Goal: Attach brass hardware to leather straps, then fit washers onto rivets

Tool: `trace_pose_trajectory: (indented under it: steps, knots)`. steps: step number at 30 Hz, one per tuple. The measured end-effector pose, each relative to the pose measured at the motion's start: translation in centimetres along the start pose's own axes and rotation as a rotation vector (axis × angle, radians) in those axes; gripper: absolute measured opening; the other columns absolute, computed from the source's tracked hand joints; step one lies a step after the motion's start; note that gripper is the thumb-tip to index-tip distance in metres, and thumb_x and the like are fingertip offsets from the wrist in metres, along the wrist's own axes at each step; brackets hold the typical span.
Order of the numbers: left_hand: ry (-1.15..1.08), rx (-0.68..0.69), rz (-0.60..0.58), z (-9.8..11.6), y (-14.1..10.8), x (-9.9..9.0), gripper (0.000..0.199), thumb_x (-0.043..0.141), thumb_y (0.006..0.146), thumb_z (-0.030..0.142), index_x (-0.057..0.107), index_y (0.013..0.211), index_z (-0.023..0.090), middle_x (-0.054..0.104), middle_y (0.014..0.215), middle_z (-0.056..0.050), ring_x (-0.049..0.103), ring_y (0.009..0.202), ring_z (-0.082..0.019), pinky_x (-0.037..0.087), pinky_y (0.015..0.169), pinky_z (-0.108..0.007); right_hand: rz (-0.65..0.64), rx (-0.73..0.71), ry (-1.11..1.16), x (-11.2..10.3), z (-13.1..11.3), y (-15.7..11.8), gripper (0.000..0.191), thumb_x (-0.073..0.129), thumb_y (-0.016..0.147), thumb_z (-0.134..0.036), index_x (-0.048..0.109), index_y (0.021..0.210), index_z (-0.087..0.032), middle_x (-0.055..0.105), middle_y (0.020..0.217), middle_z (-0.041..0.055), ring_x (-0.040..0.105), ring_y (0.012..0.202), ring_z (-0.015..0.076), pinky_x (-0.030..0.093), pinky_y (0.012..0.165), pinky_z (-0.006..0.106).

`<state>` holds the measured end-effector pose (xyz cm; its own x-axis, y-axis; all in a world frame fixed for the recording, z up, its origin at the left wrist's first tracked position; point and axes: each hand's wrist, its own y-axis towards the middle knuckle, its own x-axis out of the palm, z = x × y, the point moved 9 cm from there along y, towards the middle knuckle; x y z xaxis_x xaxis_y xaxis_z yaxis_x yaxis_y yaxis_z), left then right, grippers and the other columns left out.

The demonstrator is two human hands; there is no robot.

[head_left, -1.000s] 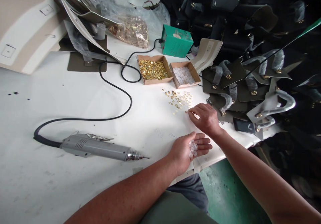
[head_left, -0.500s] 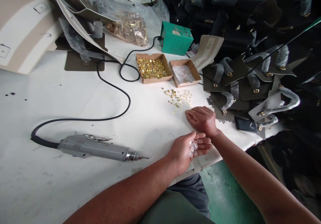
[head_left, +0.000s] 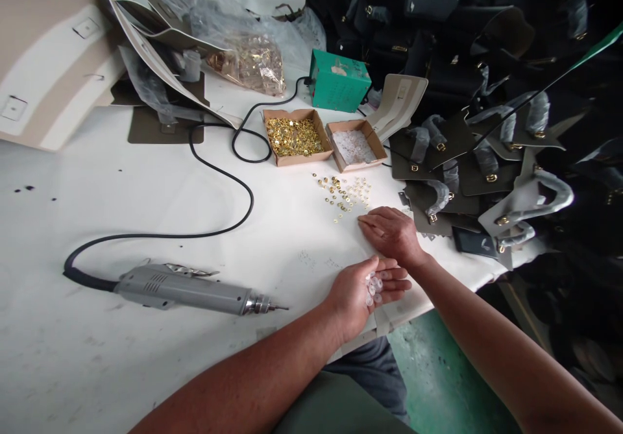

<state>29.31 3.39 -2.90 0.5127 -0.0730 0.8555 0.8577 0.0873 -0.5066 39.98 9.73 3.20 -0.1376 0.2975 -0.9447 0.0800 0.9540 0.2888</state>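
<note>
My left hand [head_left: 353,294] is turned palm up at the table's near edge, cupped around several clear plastic washers [head_left: 372,289]. Just beyond it my right hand [head_left: 392,234] rests on the white tabletop, back upward, its fingers pressed together; whatever they hold, if anything, is hidden. Past the right fingertips lie scattered gold studs [head_left: 335,191] and, beside them, loose clear washers [head_left: 361,191]. Farther back, a cardboard box of gold studs [head_left: 298,158] stands next to a smaller cardboard box of clear washers [head_left: 363,165].
A grey electric screwdriver [head_left: 195,289] lies at the left, its black cable [head_left: 150,234] looping back to a green power box [head_left: 341,82]. Bag panels with wrapped handles [head_left: 440,199] pile up at the right beside a dark phone [head_left: 473,242]. A bag of metal fittings [head_left: 257,64] sits behind.
The view has shifted very slightly. Both hands keep nearly the same pose, and the washers stay in my left palm.
</note>
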Motion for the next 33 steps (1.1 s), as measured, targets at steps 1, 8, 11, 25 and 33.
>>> trace_pose_trajectory:
  steps: [1, 8, 11, 25, 33]
  knots:
    - [0.002, -0.001, 0.0, 0.0, 0.0, 0.0, 0.037, 0.046, 0.098, 0.032, 0.068, 0.11, 0.005, 0.074, 0.108, -0.021, 0.073, 0.094, -0.027, 0.051, 0.091, -0.039, -0.007, 0.023, 0.016, -0.1, 0.0, 0.3, 0.019, 0.057, 0.093, -0.022, 0.077, 0.092, -0.022, 0.073, 0.089, 0.0047, 0.065, 0.08, 0.0177, 0.048, 0.079, 0.031]
    - [-0.006, -0.002, 0.023, 0.3, -0.1, 0.0, 0.036, 0.047, 0.098, 0.032, 0.068, 0.11, 0.005, 0.073, 0.112, -0.022, 0.074, 0.094, -0.027, 0.052, 0.091, -0.038, -0.109, 0.17, 0.18, 0.2, 0.9, 2.1, 0.012, 0.062, 0.088, -0.024, 0.07, 0.079, -0.021, 0.066, 0.075, 0.0007, 0.059, 0.067, 0.0141, 0.045, 0.067, 0.027]
    - [-0.054, 0.016, 0.031, 1.0, -0.1, 0.0, 0.036, 0.047, 0.098, 0.032, 0.068, 0.109, 0.005, 0.073, 0.113, -0.021, 0.074, 0.096, -0.028, 0.053, 0.092, -0.04, -0.117, 0.215, 0.275, -0.3, 1.6, 2.2, 0.009, 0.067, 0.087, -0.029, 0.072, 0.089, -0.021, 0.068, 0.08, 0.0014, 0.061, 0.068, 0.015, 0.048, 0.068, 0.029]
    - [-0.288, 0.224, 0.089, 3.5, 0.2, -0.9, 0.026, 0.056, 0.095, 0.025, 0.072, 0.099, 0.005, 0.07, 0.085, -0.008, 0.066, 0.074, -0.016, 0.055, 0.072, -0.031, -0.189, -0.074, 0.258, -5.1, -4.3, -2.8, 0.014, 0.069, 0.092, -0.024, 0.075, 0.104, -0.026, 0.073, 0.093, 0.0045, 0.067, 0.082, 0.017, 0.051, 0.073, 0.031]
    - [-0.283, 0.234, 0.097, 3.8, 0.3, -1.0, 0.022, 0.057, 0.094, 0.023, 0.072, 0.099, 0.007, 0.071, 0.093, -0.01, 0.067, 0.079, -0.018, 0.057, 0.077, -0.034, -0.232, -0.258, 0.014, -4.8, -5.8, -1.8, 0.014, 0.06, 0.095, -0.016, 0.072, 0.089, -0.022, 0.072, 0.086, 0.004, 0.064, 0.078, 0.0175, 0.045, 0.073, 0.033]
